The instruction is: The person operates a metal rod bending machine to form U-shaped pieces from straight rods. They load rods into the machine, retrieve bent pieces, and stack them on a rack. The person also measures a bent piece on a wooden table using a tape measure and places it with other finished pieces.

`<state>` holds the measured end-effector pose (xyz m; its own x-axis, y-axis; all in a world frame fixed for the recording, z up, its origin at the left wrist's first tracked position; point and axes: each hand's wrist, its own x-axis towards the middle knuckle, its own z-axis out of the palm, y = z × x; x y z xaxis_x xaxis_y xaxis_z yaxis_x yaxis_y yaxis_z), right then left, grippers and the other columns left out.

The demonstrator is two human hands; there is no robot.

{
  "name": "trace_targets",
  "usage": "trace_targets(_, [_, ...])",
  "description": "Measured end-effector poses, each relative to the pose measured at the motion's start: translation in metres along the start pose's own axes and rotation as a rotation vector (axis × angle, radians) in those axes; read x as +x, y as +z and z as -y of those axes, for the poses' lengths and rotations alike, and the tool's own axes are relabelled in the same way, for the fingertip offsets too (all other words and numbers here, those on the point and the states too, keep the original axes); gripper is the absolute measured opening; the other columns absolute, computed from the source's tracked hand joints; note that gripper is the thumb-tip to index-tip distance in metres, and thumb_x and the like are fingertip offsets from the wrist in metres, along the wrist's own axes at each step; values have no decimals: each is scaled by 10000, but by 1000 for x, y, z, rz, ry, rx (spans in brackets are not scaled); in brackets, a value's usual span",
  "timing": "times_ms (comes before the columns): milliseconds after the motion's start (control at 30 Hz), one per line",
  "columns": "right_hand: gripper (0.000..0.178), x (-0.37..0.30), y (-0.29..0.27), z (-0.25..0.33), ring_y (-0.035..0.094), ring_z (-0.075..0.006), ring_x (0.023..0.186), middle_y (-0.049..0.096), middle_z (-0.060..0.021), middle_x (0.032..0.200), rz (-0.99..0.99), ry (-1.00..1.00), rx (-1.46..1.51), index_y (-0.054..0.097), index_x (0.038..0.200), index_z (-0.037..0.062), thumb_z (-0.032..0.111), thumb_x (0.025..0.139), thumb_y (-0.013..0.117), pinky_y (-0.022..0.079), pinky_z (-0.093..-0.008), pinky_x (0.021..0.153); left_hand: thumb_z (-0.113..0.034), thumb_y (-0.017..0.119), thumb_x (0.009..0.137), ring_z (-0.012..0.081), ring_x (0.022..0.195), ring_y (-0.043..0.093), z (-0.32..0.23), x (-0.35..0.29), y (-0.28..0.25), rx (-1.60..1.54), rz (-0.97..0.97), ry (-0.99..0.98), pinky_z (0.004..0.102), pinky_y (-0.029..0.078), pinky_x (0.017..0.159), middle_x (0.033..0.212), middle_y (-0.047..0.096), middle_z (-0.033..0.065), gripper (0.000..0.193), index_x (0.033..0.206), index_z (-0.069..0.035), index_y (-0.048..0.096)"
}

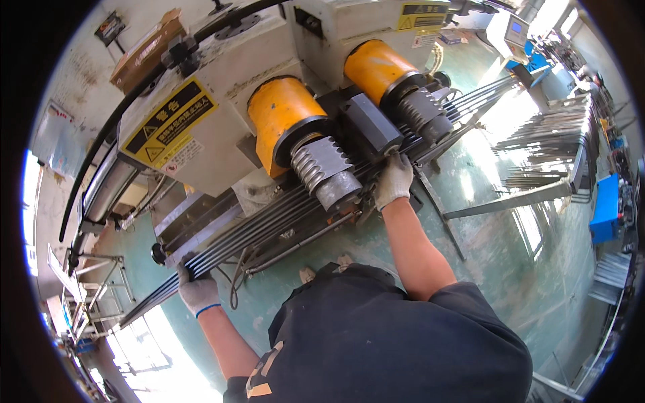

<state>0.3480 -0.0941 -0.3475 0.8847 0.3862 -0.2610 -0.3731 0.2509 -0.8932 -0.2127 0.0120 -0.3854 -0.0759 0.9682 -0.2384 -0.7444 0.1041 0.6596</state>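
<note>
My left hand [198, 292], in a pale knit glove with a blue cuff, is closed round a bundle of long thin metal bars [245, 234] near their left end. The bars run slantwise along the front of a large machine [228, 154]. My right hand [395, 181], gloved alike, is at the bars beside the lower end of a dark angular block [371, 124]. Its fingers are curled, and what they grip is hidden. Between my hands, a ridged steel cylinder [326, 171] under a yellow housing [282, 114] stands over the bars.
A second yellow housing [379, 67] with a ridged cylinder [425, 113] is farther right. A rack [517, 200] with many metal bars stands at the right, near a blue bin [605, 208]. A black hose [94, 158] curves along the machine's left side. Green floor [497, 295] lies below.
</note>
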Motion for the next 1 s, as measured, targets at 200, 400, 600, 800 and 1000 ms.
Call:
trace_targets(200, [273,24,-53,-31,702,-199,1034,751,-92,1131,135,-858,-854,748,1293,10,211,1141,642,579,-379,880,-219,650,1164,326,1347,668,55,-55,108,-90,67,-125,499,485,1243,1381,754,154,316,1367,13,719])
trace_targets(400, [425,-6,-98,-22,707,-284,1397,731,-172,1495,226,-227,-218,651,1541,-34,215,1207,565,610,-443,1117,-289,580,1197,360,1371,689,1,-42,54,-127,-118,33,553,531,1235,1368,766,157,363,1355,10,712])
trace_targets(600, [497,-29,-129,-35,704,-259,1385,745,-170,1487,162,22,-291,668,1512,-51,335,1205,603,540,-408,1194,-248,632,1181,347,1303,716,25,-56,86,-58,-176,30,522,563,1203,1305,772,175,306,1334,6,705])
trace_targets(800, [453,-39,-152,-78,750,-232,1277,746,-102,1466,299,-2,-447,680,1517,31,333,1181,653,601,-387,1098,-343,605,1191,378,1235,742,42,-60,91,-140,-121,-83,563,583,1142,1302,785,164,386,1342,-6,717])
trace_targets(1000, [369,-94,-145,-98,746,-169,1110,809,-62,1254,310,148,-580,787,1353,29,328,1155,695,581,-322,966,-257,632,1163,423,1320,687,-26,-40,32,-355,-63,-50,599,517,1214,1350,752,211,334,1346,17,681])
